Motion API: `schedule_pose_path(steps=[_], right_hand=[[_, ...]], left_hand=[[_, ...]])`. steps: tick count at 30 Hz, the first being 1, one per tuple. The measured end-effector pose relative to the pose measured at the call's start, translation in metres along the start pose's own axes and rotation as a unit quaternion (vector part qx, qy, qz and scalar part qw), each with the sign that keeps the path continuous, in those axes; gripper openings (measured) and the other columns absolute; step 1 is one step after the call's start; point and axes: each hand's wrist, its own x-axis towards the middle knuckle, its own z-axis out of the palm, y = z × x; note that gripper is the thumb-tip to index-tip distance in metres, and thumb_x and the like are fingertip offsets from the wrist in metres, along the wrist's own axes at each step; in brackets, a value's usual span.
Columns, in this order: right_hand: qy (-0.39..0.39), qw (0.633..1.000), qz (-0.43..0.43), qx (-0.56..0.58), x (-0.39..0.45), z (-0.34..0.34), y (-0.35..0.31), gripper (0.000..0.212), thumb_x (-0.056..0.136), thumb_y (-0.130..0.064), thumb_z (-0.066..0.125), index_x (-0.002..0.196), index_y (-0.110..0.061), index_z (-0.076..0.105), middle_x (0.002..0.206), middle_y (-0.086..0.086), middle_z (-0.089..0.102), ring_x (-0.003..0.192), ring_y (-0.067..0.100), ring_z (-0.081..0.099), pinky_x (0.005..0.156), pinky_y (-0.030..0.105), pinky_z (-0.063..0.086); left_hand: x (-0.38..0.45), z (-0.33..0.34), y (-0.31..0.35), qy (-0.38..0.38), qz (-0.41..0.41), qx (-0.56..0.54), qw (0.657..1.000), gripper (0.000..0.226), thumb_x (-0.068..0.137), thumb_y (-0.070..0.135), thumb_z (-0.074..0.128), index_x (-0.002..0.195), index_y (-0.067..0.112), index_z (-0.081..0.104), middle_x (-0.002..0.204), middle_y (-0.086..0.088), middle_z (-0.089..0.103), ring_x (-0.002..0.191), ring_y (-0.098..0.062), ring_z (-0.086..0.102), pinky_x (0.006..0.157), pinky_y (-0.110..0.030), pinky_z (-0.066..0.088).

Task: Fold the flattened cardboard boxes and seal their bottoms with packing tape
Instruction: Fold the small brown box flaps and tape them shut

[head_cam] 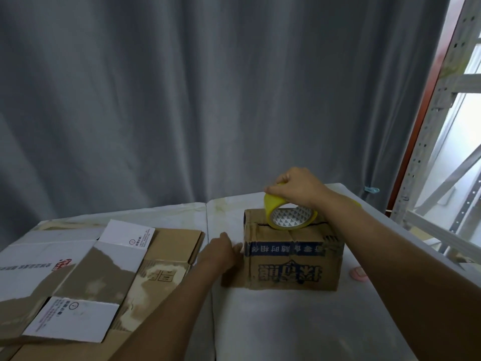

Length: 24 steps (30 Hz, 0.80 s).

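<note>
Grey curtain (182, 100) behind; right hand (299, 188) gripping tape roll (289, 214) atop box (291, 254), left hand (221, 252) loose beside flattened cardboard (104, 282).

Your two forearms are bare right to the frame's lower edge, no sleeve showing. Your left hand (220, 252) and right hand (299, 187) wear no gloves, rings or watch.

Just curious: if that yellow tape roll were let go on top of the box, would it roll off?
Possibly. The yellow tape roll stands tilted on its edge on the folded box, gripped by the right hand, so it would probably roll or topple flat. It looks stiff and fairly light.
</note>
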Motion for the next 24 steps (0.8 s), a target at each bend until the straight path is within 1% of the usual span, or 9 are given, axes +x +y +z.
schedule_pose_path(steps=[2, 5, 8, 10, 13, 17, 19, 21, 24], right_hand=[[-0.006, 1.000, -0.001, -0.006, 0.000, 0.000, 0.000, 0.045, 0.086, -0.043, 0.065, 0.067, -0.002, 0.065, 0.066, 0.014, 0.054, 0.060, 0.020, 0.048, 0.059, 0.028, 0.036], [-0.010, 1.000, -0.001, -0.010, -0.001, -0.001, -0.003, 0.042, 0.086, -0.042, 0.065, 0.064, -0.006, 0.062, 0.063, 0.016, 0.049, 0.058, 0.019, 0.046, 0.058, 0.029, 0.034], [-0.022, 1.000, 0.007, -0.009, -0.001, -0.003, -0.005, 0.044, 0.086, -0.040, 0.066, 0.058, -0.008, 0.055, 0.057, 0.010, 0.044, 0.057, 0.019, 0.044, 0.057, 0.029, 0.032], [-0.028, 1.000, 0.010, -0.005, -0.001, -0.003, -0.005, 0.048, 0.086, -0.041, 0.065, 0.070, 0.004, 0.065, 0.065, 0.016, 0.052, 0.061, 0.019, 0.048, 0.060, 0.030, 0.036], [-0.035, 0.999, 0.004, -0.008, -0.003, -0.006, -0.007, 0.054, 0.088, -0.047, 0.063, 0.077, 0.006, 0.066, 0.067, 0.009, 0.050, 0.062, 0.018, 0.048, 0.061, 0.030, 0.035], [-0.059, 0.997, 0.012, 0.055, -0.007, -0.022, -0.004, 0.057, 0.085, -0.057, 0.062, 0.058, -0.010, 0.043, 0.057, 0.004, 0.036, 0.053, 0.017, 0.041, 0.060, 0.031, 0.035], [-0.082, 0.989, 0.034, 0.122, -0.010, -0.030, 0.007, 0.064, 0.076, -0.068, 0.064, 0.079, -0.004, 0.065, 0.078, 0.011, 0.062, 0.078, 0.021, 0.063, 0.083, 0.039, 0.051], [-0.100, 0.974, 0.044, 0.197, -0.015, -0.031, 0.016, 0.065, 0.074, -0.067, 0.061, 0.108, -0.012, 0.070, 0.106, -0.001, 0.069, 0.102, 0.015, 0.065, 0.103, 0.041, 0.046], [-0.103, 0.959, 0.049, 0.261, -0.022, -0.016, 0.029, 0.056, 0.079, -0.063, 0.056, 0.117, -0.023, 0.067, 0.116, -0.009, 0.068, 0.109, 0.010, 0.062, 0.105, 0.037, 0.044]], left_hand=[[-0.004, -0.020, -0.004, 0.032, 0.025, -0.017, 0.999, 0.044, 0.101, 0.044, 0.040, 0.131, 0.012, 0.047, 0.128, -0.010, 0.060, 0.109, -0.025, 0.059, 0.089, -0.031, 0.048], [-0.019, -0.055, 0.007, 0.034, 0.116, -0.205, 0.971, 0.078, 0.089, 0.064, 0.045, 0.150, 0.017, 0.029, 0.151, 0.001, 0.039, 0.135, -0.017, 0.041, 0.104, -0.029, 0.036], [-0.017, -0.068, 0.027, -0.094, 0.209, -0.086, 0.970, 0.115, 0.072, 0.073, 0.060, 0.156, 0.025, -0.001, 0.163, 0.008, -0.002, 0.149, -0.013, 0.004, 0.120, -0.036, 0.014], [-0.005, -0.065, 0.031, -0.125, 0.223, -0.021, 0.967, 0.128, 0.057, 0.085, 0.062, 0.155, 0.027, 0.005, 0.162, 0.006, 0.007, 0.149, -0.021, 0.011, 0.120, -0.044, 0.018], [0.006, -0.057, 0.028, -0.118, 0.220, -0.068, 0.966, 0.121, 0.052, 0.087, 0.067, 0.149, 0.029, 0.024, 0.149, 0.010, 0.034, 0.134, -0.013, 0.038, 0.111, -0.042, 0.038], [0.004, -0.061, 0.018, -0.128, 0.234, -0.121, 0.956, 0.109, 0.058, 0.074, 0.077, 0.147, 0.035, 0.027, 0.144, 0.019, 0.037, 0.130, -0.002, 0.040, 0.110, -0.035, 0.039], [0.002, -0.067, 0.012, -0.142, 0.233, -0.123, 0.954, 0.109, 0.062, 0.067, 0.080, 0.149, 0.035, 0.024, 0.147, 0.022, 0.032, 0.134, -0.001, 0.035, 0.113, -0.030, 0.034], [0.003, -0.073, 0.005, -0.161, 0.232, -0.117, 0.952, 0.108, 0.066, 0.060, 0.081, 0.151, 0.034, 0.019, 0.149, 0.023, 0.027, 0.137, 0.000, 0.030, 0.113, -0.025, 0.030], [0.007, -0.080, 0.003, -0.191, 0.231, -0.084, 0.950, 0.111, 0.067, 0.059, 0.081, 0.152, 0.035, 0.013, 0.153, 0.021, 0.021, 0.140, -0.003, 0.026, 0.115, -0.029, 0.029]])
